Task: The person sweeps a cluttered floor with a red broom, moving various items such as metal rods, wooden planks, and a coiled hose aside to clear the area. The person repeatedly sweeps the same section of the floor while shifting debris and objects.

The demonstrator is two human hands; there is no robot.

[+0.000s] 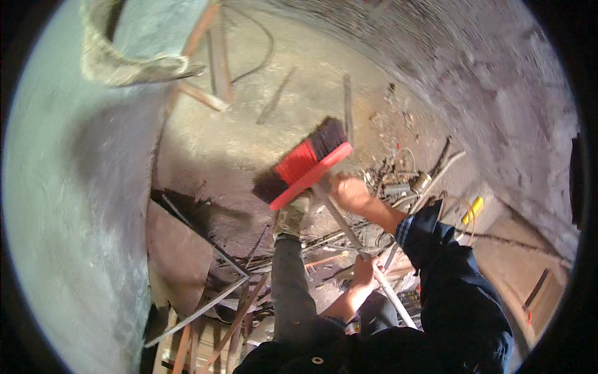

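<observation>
A broom with a red head and red and black bristles is held tilted over the floor. Its pale handle runs down towards my body. My left hand is closed around the handle, partway along it. Beside the joint of head and handle is my bare right hand; motion blur and the broom head hide whether its fingers grip. What appears to be my leg in grey cloth reaches forward, with a dirty shoe partly behind the broom head.
Rubble, sticks and a can litter the floor on the right, near a yellow object. Metal bars and wooden pieces lie lower left. A pale curved wall stands left, a rough wall right, a wooden frame above.
</observation>
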